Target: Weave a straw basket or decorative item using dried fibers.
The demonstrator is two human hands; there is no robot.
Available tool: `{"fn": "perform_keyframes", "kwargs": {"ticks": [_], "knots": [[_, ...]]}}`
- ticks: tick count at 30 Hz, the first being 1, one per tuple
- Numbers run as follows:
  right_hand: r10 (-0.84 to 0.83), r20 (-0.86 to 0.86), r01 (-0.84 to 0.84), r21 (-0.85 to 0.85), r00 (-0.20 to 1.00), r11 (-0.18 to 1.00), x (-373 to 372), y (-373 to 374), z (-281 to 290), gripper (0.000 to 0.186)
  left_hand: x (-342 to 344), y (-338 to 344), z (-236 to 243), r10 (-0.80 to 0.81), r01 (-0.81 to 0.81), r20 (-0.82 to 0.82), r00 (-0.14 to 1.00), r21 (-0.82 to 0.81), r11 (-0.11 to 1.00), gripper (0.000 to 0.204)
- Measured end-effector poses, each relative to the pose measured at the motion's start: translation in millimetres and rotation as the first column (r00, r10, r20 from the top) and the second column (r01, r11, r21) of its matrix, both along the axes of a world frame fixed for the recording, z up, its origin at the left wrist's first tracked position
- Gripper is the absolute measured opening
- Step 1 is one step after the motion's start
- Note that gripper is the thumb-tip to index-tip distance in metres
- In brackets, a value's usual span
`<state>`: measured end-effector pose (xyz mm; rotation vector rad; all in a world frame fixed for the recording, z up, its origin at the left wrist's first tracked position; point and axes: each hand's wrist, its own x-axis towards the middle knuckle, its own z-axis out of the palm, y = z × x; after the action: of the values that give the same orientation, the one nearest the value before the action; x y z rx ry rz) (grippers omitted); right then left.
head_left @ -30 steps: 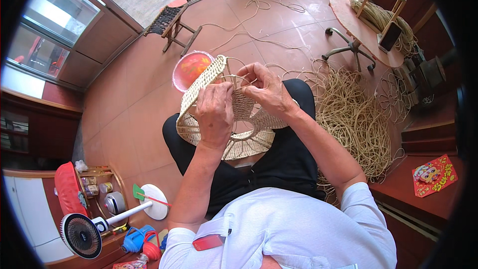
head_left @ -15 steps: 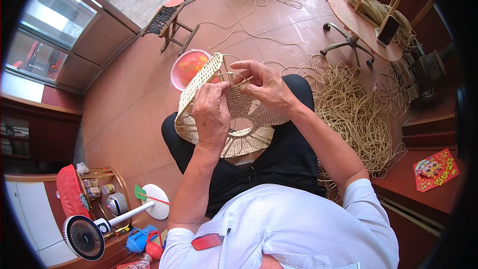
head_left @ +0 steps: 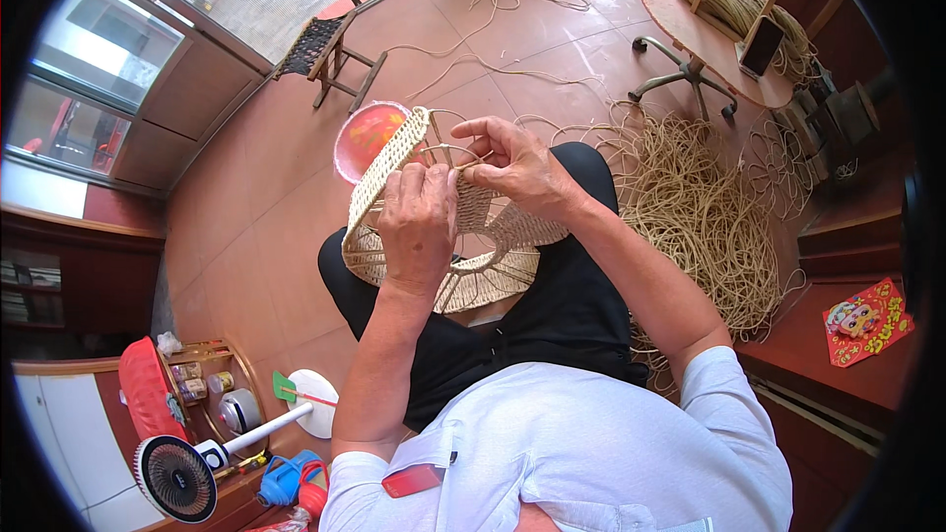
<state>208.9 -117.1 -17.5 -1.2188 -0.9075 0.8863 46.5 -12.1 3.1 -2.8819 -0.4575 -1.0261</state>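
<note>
A pale woven cord basket [head_left: 367, 199] with an open wire-like frame rests on my lap, between my knees. My left hand [head_left: 418, 222] is closed at its upper part, thumb and fingers pinched together on the weave. Close to it, my right hand [head_left: 520, 173] pinches a thin strand of cord with thumb and forefinger, its other fingers curled loosely above. The fingertips of both hands nearly meet over the bare ribs of the frame. What lies exactly under the left fingertips is hidden.
A big heap of loose cord [head_left: 695, 236] lies on the floor at my right. Beyond the basket sits a pink-rimmed bowl [head_left: 367, 138]; a folding stool [head_left: 340, 59] stands farther off. A round table [head_left: 680, 15] carries more cord. At lower left is a fan [head_left: 177, 478].
My right fingers have drawn slightly closer to my left hand. The left hand stays on the basket, its fingers a little more closed together. The view has shifted slightly.
</note>
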Motion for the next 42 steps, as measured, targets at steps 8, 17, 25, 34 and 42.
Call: {"fn": "perform_keyframes", "kwargs": {"ticks": [8, 17, 25, 34, 42], "knots": [[0.027, -0.058, -0.028, -0.006, 0.998, 1.0, 1.3, 1.5, 4.7, 0.049, 5.8, -3.8, -6.8, 0.047, -0.044, 0.045, 0.998, -0.061, 0.997, 0.009], [0.084, -0.136, -0.083, 0.014, 0.987, 0.996, 7.1, -2.7, 4.6, 0.052, 11.3, -12.4, -7.2, 0.13, -0.093, 0.107, 0.986, -0.298, 0.95, 0.013], [-0.028, -0.139, 0.025, -0.027, 0.99, 0.999, -0.1, 0.3, 6.4, 0.041, 10.8, -15.4, -10.5, 0.126, -0.086, 0.118, 0.985, -0.294, 0.952, 0.013], [-0.052, -0.014, 0.052, -0.028, 0.999, 0.998, -1.2, 5.2, -5.4, 0.039, 9.7, -16.6, -8.4, 0.14, -0.098, 0.134, 0.981, -0.284, 0.954, 0.011], [-0.114, 0.185, 0.123, -0.038, 0.976, 0.992, -9.8, 0.2, -6.9, 0.026, -0.6, -7.9, -6.0, 0.051, -0.028, 0.085, 0.995, -0.251, 0.968, 0.02]]}}
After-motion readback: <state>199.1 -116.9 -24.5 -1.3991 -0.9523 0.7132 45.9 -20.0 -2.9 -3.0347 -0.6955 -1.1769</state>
